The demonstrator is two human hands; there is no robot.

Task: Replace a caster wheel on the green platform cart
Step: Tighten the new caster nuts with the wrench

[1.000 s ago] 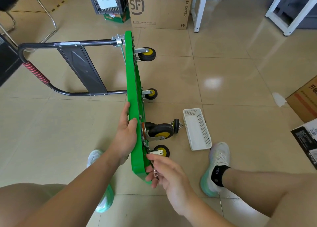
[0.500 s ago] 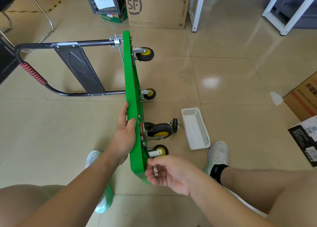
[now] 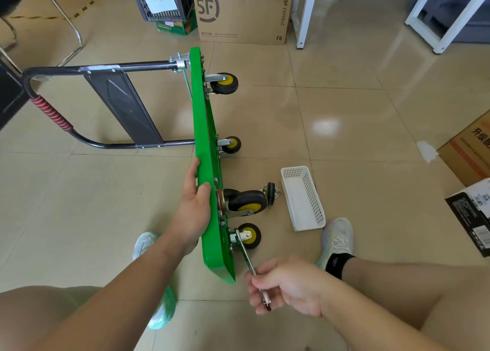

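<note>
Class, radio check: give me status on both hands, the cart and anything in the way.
Left hand grips cart edge, cart on its side. Right hand holds wrench on nearest caster mount. Loose caster and basket alongside, not blocking.

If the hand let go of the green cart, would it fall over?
Probably. The cart stands on its thin edge, and the left hand grips that edge, likely steadying it. The wheels all stick out on one side, so it would likely tip that way. The handle lying out on the other side might slow it.
</note>
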